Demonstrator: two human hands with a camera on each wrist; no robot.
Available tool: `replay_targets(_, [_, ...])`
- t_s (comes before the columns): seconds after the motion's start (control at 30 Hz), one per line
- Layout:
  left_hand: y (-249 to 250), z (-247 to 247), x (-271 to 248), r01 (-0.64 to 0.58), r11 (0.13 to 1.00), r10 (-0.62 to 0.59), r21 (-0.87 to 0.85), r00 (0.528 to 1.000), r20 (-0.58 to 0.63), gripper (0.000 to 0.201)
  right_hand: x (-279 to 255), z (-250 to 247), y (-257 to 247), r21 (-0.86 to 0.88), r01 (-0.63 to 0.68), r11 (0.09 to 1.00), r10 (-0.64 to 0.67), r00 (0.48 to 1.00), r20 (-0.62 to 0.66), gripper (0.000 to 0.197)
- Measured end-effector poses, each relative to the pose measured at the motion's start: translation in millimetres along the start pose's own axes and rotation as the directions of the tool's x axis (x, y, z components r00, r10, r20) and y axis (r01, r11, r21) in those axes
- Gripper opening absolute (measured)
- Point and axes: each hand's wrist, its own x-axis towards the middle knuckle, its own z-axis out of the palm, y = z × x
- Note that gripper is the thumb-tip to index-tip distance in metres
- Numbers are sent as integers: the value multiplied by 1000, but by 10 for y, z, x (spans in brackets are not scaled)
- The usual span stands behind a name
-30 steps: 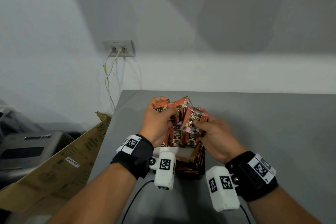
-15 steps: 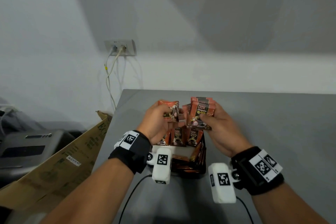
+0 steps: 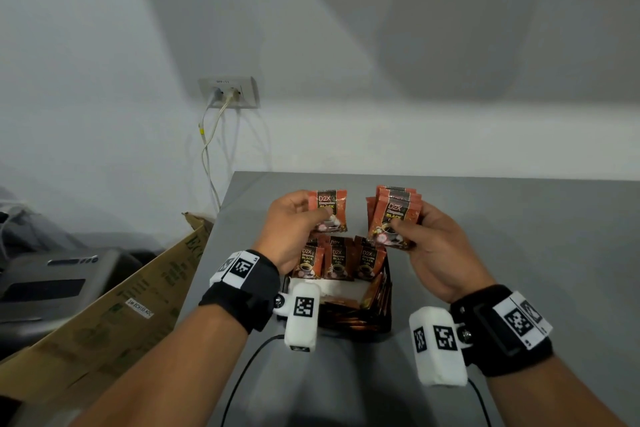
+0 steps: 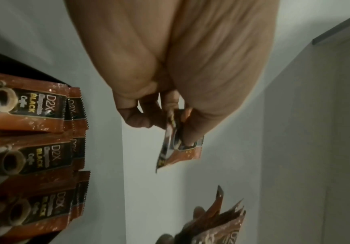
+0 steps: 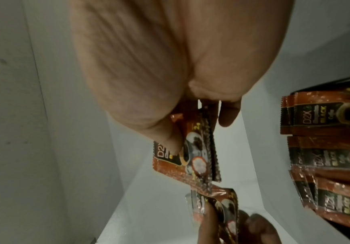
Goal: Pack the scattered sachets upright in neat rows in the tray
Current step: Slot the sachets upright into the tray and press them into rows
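The hands have parted since earlier; left hand pinches one orange foil coffee sachet; right hand grips a fanned stack of orange sachets, perhaps four; wrist views show the upright sachets in the black tray near the bench's front edge.

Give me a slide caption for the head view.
Left hand holds one sachet, right hand a stack, above the tray.

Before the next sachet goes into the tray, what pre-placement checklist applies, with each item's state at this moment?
1. Single sachet pinched in the left hand: ok.
2. Spare stack gripped by the right hand, clear of the tray: ok.
3. Held sachet upright, print facing the camera like the rest: ok.
4. Back row in the tray standing upright: ok.
5. Sachets along the tray's right side upright: not ok, they lean.
6. Free slot for this sachet: cannot tell, wrist camera blocks the tray's front.
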Motion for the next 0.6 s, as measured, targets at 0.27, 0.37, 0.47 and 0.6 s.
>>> replay_targets(0.27, [127,279,-177,246,894,-128,-374,941,314,52,-43,345,-14,-156,78,985,-78,997,10,29])
replay_targets(0.37, [97,279,-217,269,902,-124,-337,911,394,54,-48,362,-26,-400,174,900,-189,982,0,19])
replay_targets(0.47, [86,322,-255,266,921,-173,-284,934,313,40,-55,394,-26,-637,249,729,-296,955,34,13])
replay_targets(0.6, [87,323,-236,272,926,-200,-262,942,271,30,-113,402,-117,-800,267,538,-308,945,108,76])
